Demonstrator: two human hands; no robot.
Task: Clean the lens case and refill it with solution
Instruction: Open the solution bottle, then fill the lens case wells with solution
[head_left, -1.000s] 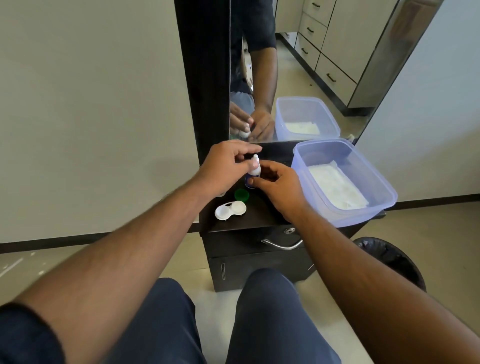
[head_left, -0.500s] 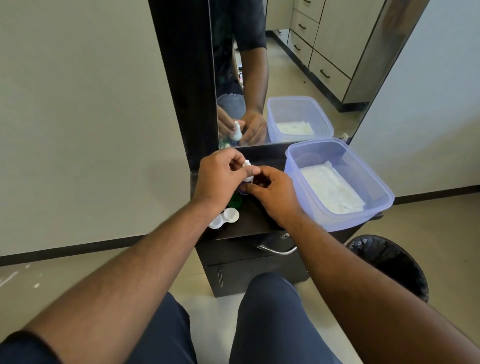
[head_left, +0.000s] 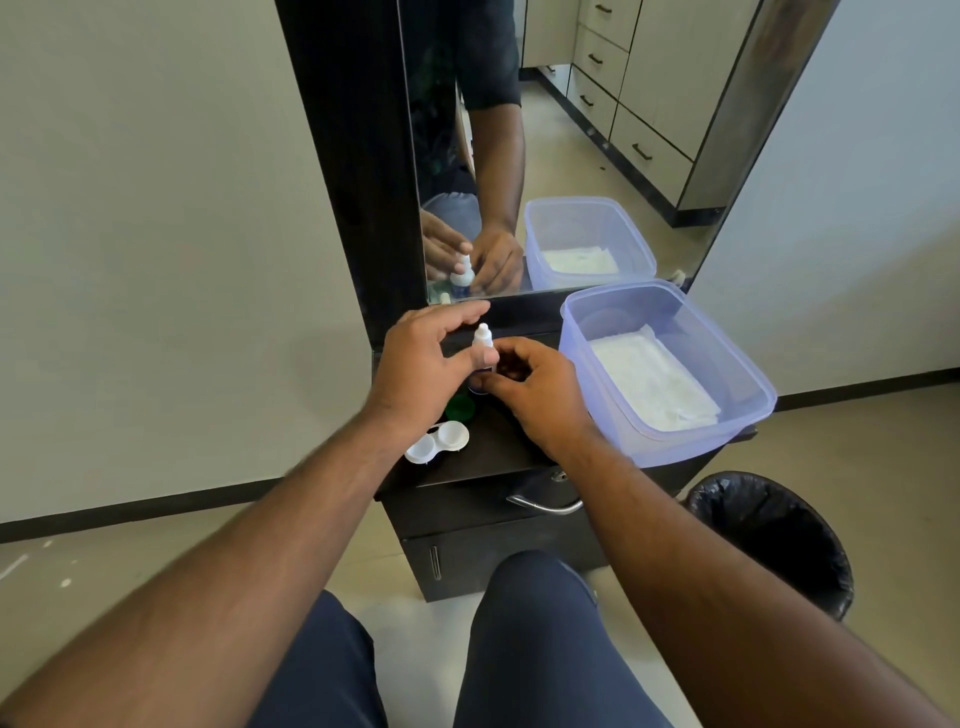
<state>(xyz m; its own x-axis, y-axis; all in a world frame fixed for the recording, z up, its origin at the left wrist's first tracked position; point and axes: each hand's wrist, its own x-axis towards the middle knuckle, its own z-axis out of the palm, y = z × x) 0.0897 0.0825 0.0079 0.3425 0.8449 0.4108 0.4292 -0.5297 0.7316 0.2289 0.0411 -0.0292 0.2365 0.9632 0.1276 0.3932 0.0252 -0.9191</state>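
A small solution bottle with a white nozzle stands upright on the black cabinet top. My right hand grips its lower part from the right. My left hand hovers at the bottle's left with fingers spread over the nozzle and its thumb against the bottle's side. The white lens case lies near the front left corner with both wells uncovered. A green cap sits just behind it, partly under my left wrist. The bottle's body is mostly hidden by my hands.
A clear bluish plastic tub holding a white cloth fills the right side of the cabinet top. A mirror rises behind. A black-lined bin stands on the floor at right. A drawer handle sits below the top.
My left hand's fingers have come off the bottle's nozzle and spread apart. My right hand still holds the bottle in the same spot.
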